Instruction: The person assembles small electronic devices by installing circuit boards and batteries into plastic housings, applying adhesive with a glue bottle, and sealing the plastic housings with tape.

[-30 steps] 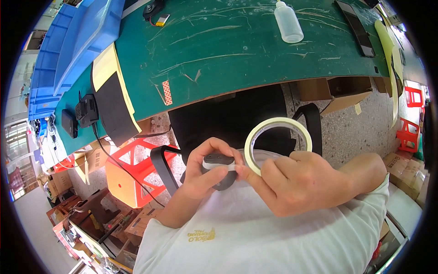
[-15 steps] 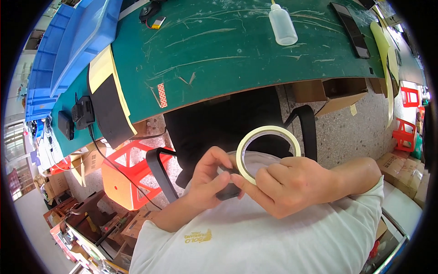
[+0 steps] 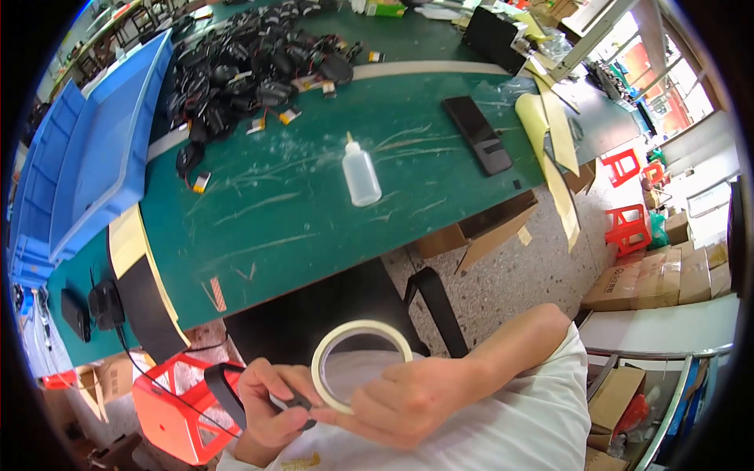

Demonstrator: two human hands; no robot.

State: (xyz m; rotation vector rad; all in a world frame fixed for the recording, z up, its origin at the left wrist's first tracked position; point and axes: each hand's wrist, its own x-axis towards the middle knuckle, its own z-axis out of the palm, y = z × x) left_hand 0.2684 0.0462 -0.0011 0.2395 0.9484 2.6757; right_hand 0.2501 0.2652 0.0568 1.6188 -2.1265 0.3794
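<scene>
My left hand [image 3: 271, 404] is closed, pinching a small dark grey object [image 3: 295, 403] between thumb and fingers; most of it is hidden, so its kind does not show. A pale cream roll of tape [image 3: 318, 370] hangs from my right hand [image 3: 420, 396], whose fingers are curled against the ring's lower edge. The right index fingertip reaches over to the dark object and meets the left fingers there. Both hands are close to my body, in front of the white shirt and this side of the green table [image 3: 298, 267].
On the table stand a white squeeze bottle [image 3: 362, 179] and a black phone [image 3: 477, 135]. A heap of black devices with small batteries [image 3: 243, 63] lies behind. Blue bins [image 3: 102, 157] are at left, a red stool [image 3: 169, 416] below, and a black chair [image 3: 330, 306] by the edge.
The view has tilted up and right, bringing the heap of black devices into sight. Both hands keep their grip on the tape roll and the dark object.
</scene>
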